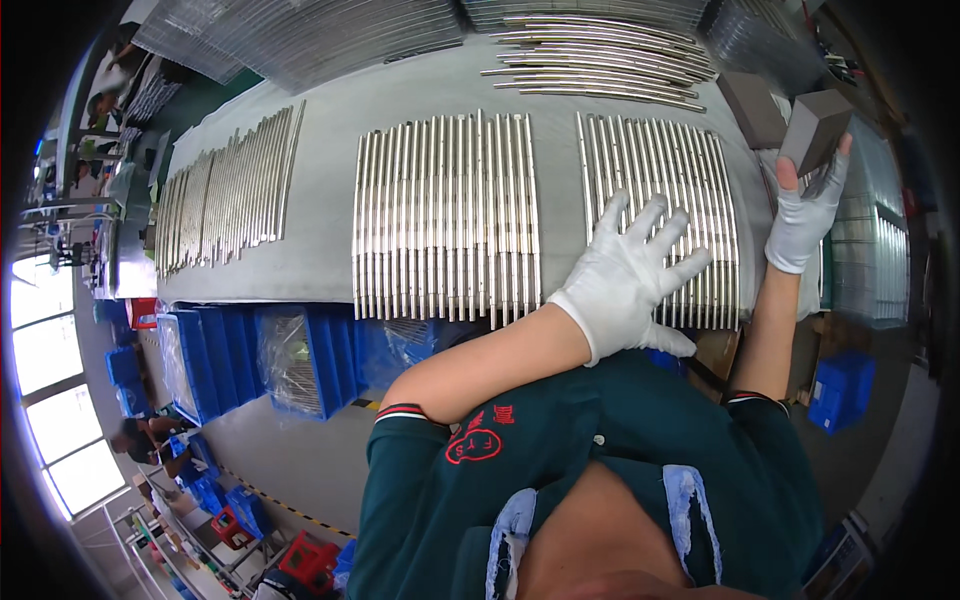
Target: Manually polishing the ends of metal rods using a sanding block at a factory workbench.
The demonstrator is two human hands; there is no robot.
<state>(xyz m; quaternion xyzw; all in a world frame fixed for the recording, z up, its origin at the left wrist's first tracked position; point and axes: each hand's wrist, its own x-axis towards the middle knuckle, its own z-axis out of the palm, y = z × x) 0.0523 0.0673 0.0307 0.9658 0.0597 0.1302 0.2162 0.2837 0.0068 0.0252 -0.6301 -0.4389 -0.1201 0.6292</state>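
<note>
My left hand [635, 270], in a white glove, lies spread over the near part of a row of shiny metal rods [690, 180] on the right of the table. Its fingers are apart and hold nothing. At the far right my right hand [806, 215], also gloved with bare thumb and fingertip showing, grips a grey-brown rectangular block [818, 125]. A second, darker block [752, 110] rests on the table just left of it. Another row of metal rods [445, 220] lies side by side in the middle of the table, left of my left hand.
More rods [235, 190] lie on the left of the grey-covered table [325, 190], and a loose stack of rods [605, 62] at the back. Clear plastic trays [300, 35] stand along the far edge. Blue crates [325, 350] sit below the near edge. Other people work at far left.
</note>
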